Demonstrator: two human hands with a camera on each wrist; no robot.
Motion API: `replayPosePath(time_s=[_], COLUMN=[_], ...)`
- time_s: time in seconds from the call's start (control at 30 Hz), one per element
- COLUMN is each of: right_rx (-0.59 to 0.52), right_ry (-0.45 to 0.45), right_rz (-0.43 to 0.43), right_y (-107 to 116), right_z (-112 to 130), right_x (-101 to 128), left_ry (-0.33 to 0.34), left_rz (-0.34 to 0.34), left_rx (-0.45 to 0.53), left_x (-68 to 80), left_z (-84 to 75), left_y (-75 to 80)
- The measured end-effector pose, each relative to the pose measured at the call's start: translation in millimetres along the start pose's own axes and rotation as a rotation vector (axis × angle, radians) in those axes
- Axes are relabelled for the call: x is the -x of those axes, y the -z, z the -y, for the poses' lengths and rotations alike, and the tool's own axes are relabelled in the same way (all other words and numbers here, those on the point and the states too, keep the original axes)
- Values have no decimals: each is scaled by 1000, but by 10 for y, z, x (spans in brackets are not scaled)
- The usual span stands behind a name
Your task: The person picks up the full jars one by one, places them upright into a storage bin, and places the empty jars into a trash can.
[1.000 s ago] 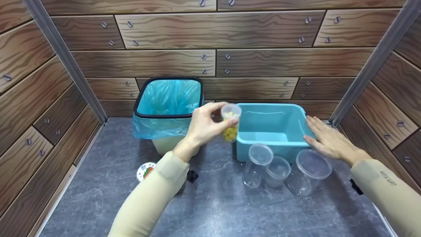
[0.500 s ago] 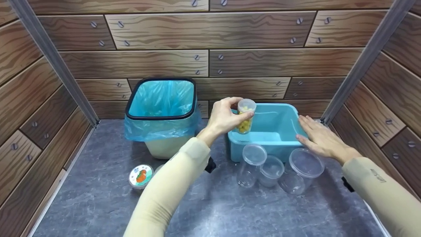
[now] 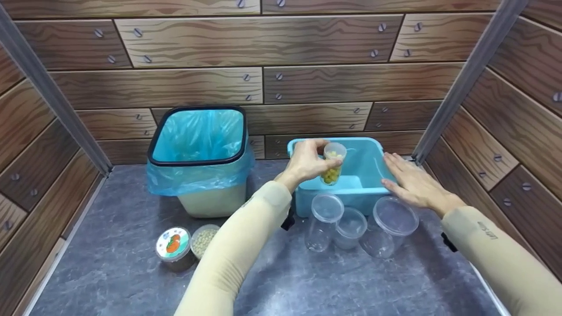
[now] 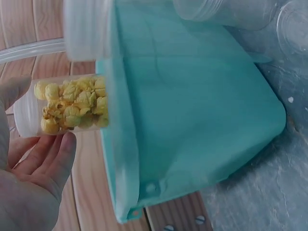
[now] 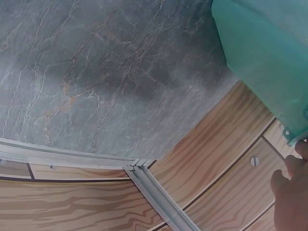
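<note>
Over the blue tub at the back of the table, the left hand grips a small clear jar of yellow puffs round its middle. It looks light, stiff and a bit slippery. The right hand lies flat, fingers straight, on the tub's right rim.
</note>
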State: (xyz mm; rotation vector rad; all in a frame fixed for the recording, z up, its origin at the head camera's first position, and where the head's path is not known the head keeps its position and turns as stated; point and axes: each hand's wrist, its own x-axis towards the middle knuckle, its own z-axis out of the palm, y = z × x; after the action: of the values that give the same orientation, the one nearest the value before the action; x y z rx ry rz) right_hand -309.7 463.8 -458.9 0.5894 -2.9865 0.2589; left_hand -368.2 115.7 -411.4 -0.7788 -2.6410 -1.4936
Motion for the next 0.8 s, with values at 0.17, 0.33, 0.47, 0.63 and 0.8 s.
replayPosePath(time_s=[0.17,0.33,0.47,0.63,0.8], right_rx=[3,18,21,18,14], right_ry=[-9,-11,-11,-16,-21], right_rz=[12,15,27,30,21], right_y=[-7,-1,-11,-8,12], right_z=[13,20,47,52,28], right_x=[13,-7,-38,-18,12], left_ry=[5,17,49,62,66], left_rz=[74,153,186,214,255], left_rx=[12,-22,-32,-72,-116], left_x=[-82,-161,-210,-283,-371], left_z=[-7,26,94,94,8], left_y=[-161,-242,-264,-366,-506])
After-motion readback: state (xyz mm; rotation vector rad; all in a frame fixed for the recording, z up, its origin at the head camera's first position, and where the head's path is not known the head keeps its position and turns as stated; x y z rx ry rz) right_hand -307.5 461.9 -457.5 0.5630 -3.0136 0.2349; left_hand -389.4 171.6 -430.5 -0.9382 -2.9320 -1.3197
